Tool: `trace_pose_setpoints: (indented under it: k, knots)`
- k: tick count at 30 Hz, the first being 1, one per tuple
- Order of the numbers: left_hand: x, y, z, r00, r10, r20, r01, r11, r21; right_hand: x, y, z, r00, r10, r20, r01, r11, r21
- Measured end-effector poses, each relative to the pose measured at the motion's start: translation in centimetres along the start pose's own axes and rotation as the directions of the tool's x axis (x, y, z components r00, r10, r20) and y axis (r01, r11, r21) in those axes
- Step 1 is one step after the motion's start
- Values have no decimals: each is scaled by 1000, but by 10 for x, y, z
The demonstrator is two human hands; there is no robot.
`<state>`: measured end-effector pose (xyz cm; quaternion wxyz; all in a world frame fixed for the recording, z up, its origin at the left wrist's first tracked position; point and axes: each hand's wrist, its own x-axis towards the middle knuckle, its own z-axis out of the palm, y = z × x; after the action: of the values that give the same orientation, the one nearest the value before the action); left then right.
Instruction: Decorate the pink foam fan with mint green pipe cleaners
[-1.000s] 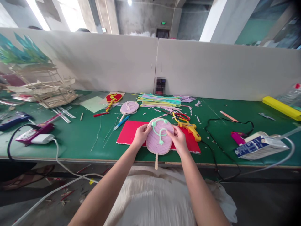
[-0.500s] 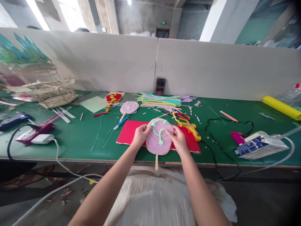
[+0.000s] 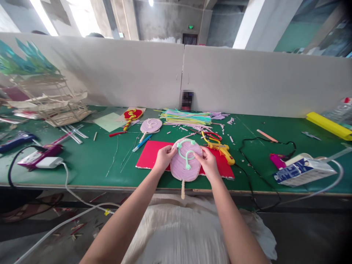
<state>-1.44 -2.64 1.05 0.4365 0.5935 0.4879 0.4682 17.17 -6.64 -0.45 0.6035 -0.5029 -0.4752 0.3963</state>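
Observation:
Between my two hands is a lilac round hand fan (image 3: 181,171) with a pale stick handle pointing down toward me. A mint-green curled strip (image 3: 188,158) with small knots lies across its face. My left hand (image 3: 165,157) grips the fan's left edge, and my right hand (image 3: 207,161) grips the right edge with the thumb on the front. Partly hidden below the fan is a red board (image 3: 150,154). Just right of my right hand, a yellow glue gun (image 3: 224,151) rests by scissors with red and yellow handles (image 3: 213,136).
Behind lie a bundle of coloured strips (image 3: 187,117), a second lilac fan (image 3: 151,125), a red and yellow fan (image 3: 132,116) and a blue pen (image 3: 142,143). A power strip (image 3: 41,156) sits left, a blue-white carton (image 3: 305,172) right. A grey partition (image 3: 110,73) closes the back.

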Motion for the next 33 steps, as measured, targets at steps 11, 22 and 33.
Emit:
trace_pose_setpoints:
  k: [11,22,33]
  knots:
    - [2,-3,2,1000,-3,-27,3,1000,-18,0,-4,3,999,-28,14,28,1000,-5]
    - [2,-7,3,1000,-30,-7,29,996,-79,0,-6,3,999,-27,23,27,1000,11]
    - [0,-3,3,1000,-19,-13,18,999,-51,1,-2,3,999,-45,-14,45,999,-10]
